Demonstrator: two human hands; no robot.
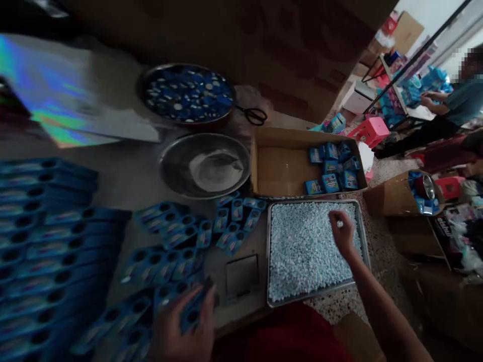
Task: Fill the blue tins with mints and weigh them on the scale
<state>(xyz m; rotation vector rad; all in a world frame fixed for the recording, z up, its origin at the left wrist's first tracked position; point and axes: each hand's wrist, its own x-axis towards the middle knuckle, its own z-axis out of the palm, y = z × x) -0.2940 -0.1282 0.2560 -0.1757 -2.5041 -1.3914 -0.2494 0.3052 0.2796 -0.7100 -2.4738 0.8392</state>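
Observation:
My left hand [184,327], blurred at the bottom, has its thumb and fingers around a small blue box [194,307] with a dark round hole. Above the metal tray [269,251], my right hand [343,231] is closed, its fingertips curled to the thumb. A pale spot shows in the ring of its fingers; whether that is something held or the pellets behind, I cannot tell. Pale blue and white pellets [302,246] fill the tray. Beside my left hand lies a small flat device like a scale [242,275]. Several blue boxes [181,226] lie further in, their round holes upward.
Stacked blue boxes [68,261] stand at left. Behind are a metal bowl [173,173] with a whitish disc inside, a bowl of blue pieces [188,95], scissors [255,116] and a cardboard box [279,173] partly filled with blue boxes. Another person [458,103] works at far right.

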